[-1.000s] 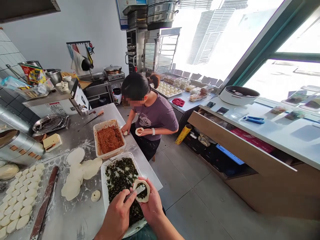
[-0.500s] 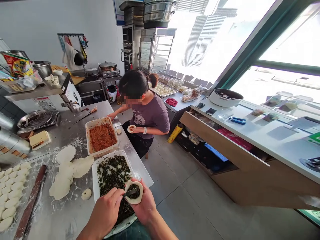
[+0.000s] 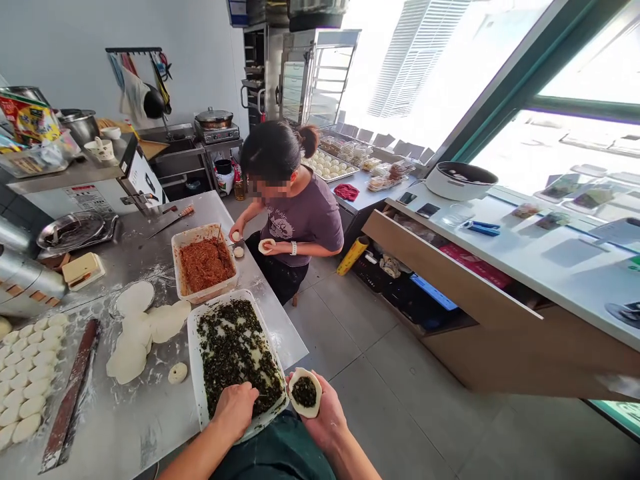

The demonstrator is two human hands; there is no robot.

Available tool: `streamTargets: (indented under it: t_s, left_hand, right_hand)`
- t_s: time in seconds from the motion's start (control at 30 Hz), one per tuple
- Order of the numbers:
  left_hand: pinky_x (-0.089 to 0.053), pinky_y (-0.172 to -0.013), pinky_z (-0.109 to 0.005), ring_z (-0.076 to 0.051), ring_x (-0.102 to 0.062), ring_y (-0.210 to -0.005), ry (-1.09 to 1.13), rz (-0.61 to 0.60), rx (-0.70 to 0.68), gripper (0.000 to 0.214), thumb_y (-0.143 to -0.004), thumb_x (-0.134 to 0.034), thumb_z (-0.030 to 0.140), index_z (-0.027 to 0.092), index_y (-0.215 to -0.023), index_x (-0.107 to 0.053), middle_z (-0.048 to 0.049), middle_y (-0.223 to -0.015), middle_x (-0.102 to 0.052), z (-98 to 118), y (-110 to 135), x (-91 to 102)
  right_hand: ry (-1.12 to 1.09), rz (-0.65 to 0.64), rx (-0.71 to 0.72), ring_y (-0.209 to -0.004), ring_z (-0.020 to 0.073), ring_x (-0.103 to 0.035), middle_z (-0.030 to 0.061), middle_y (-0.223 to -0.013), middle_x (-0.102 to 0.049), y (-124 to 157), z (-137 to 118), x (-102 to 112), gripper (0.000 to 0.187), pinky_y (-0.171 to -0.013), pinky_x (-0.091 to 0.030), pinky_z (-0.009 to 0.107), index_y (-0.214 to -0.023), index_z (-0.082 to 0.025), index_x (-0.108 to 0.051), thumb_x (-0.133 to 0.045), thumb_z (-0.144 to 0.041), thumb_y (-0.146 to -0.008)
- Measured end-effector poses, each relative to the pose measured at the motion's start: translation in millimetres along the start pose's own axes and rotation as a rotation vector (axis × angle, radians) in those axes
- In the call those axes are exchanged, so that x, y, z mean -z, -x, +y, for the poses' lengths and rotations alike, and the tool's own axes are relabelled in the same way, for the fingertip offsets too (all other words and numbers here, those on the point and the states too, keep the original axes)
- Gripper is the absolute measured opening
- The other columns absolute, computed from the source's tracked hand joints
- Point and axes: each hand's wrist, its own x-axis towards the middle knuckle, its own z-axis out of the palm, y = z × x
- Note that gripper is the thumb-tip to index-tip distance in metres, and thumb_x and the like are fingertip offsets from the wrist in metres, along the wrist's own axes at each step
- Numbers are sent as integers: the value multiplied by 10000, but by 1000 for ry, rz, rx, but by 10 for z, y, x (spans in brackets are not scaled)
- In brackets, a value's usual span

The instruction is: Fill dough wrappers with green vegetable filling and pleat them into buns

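Observation:
My left hand (image 3: 234,412) is closed over the near part of a white tub (image 3: 197,380) of chopped dark green filling (image 3: 233,347). It grips a small filling spatula, whose blade is mostly hidden by my fingers and the filling. To the right of the tub, my right hand (image 3: 329,412) cups a round dough wrapper (image 3: 311,411) from below. A mound of green filling (image 3: 304,392) sits in the middle of that wrapper, its pale edge still spread open. Left of the tub lie overlapping flat dough wrappers (image 3: 133,343) and one closed bun (image 3: 177,373).
A tub of reddish filling (image 3: 205,263) stands beyond the green one. Across the table corner sits a co-worker (image 3: 305,217) holding a wrapper. Dough pieces (image 3: 30,380) and a dark wooden stick (image 3: 73,393) lie at left. A long counter (image 3: 525,247) runs along the window.
My left hand has drawn the spatula away from the wrapper and down to the green filling. My right hand has moved right with the filled wrapper. The co-worker's hand now holds a small dough piece.

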Motion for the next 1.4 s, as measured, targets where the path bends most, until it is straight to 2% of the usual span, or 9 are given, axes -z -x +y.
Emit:
streamTargets:
  t_s: [0.27, 0.43, 0.53, 0.63, 0.77, 0.9, 1.0, 1.2, 1.4]
  left_hand:
    - [-477, -933, -322, -233, -698, -1044, 277, -103, 4, 327, -812, -492, 222, 289, -938, -786, -33, -1023, -791, -175, 71, 1]
    - [-444, -535, -245, -134, -603, -538, 553, -237, 55, 386, -831, -486, 316, 210, -1062, -776, -30, -839, -787, -223, 111, 27]
    - [-388, -453, -226, -96, -524, -454, 671, -228, 55, 434, -861, -457, 324, 173, -1160, -733, -42, -870, -776, -197, 187, 169]
    - [-519, -613, -247, -121, -640, -634, 725, -110, 10, 402, -917, -430, 314, 233, -1201, -704, -14, -925, -764, -84, 322, 437]
    - [-524, -1022, -310, -156, -665, -1098, 576, 355, -141, 410, -1002, -383, 263, 332, -1328, -622, -26, -1188, -706, 144, 462, 645]
    - [-585, -976, -354, -191, -673, -1109, 136, 727, -298, 571, -964, -364, 90, 350, -1448, -520, -74, -1175, -669, 222, 487, 525]
    - [-601, -950, -339, -194, -678, -1092, -12, 777, -320, 633, -936, -383, 41, 333, -1492, -465, -85, -1170, -657, 193, 528, 483]
    - [-582, -982, -294, -177, -654, -1150, 8, 790, -312, 605, -960, -406, 73, 315, -1513, -430, -90, -1211, -631, 220, 550, 592]
    - [-585, -972, -287, -173, -662, -1127, 20, 758, -328, 615, -955, -393, 64, 296, -1524, -415, -95, -1187, -638, 221, 508, 530]
  right_hand:
    - [-45, 61, 12, -802, 290, -739, 137, -837, -774, 7, 24, 141, 182, -695, -620, 426, -833, -128, -720, -679, -300, -791]
    - [-52, 100, 45, -731, 269, -730, 88, -756, -759, -38, 4, 94, 139, -668, -612, 417, -801, -160, -700, -677, -295, -781]
    - [-57, 110, 73, -654, 228, -705, 65, -707, -748, -70, 17, 7, 147, -646, -598, 368, -769, -159, -691, -705, -305, -763]
    - [-58, 83, 67, -602, 207, -680, 57, -669, -733, -110, 95, -164, 165, -636, -587, 347, -735, -150, -681, -737, -304, -753]
    - [-66, 10, 29, -704, 230, -706, 94, -768, -760, -157, 249, -498, 182, -711, -594, 372, -823, -128, -712, -695, -309, -808]
    - [-117, -65, 45, -838, 236, -715, 87, -869, -771, -133, 319, -793, 223, -797, -592, 380, -920, -156, -730, -665, -356, -845]
    - [-134, -98, 109, -875, 243, -708, 71, -867, -768, -77, 304, -905, 215, -838, -587, 400, -915, -178, -733, -691, -372, -833]
    - [-69, -99, 178, -828, 234, -701, 44, -859, -768, -19, 273, -966, 229, -813, -587, 388, -953, -199, -740, -732, -375, -807]
    - [-69, -51, 165, -827, 239, -702, 53, -858, -768, -21, 253, -943, 243, -780, -593, 398, -931, -195, -737, -723, -418, -834]
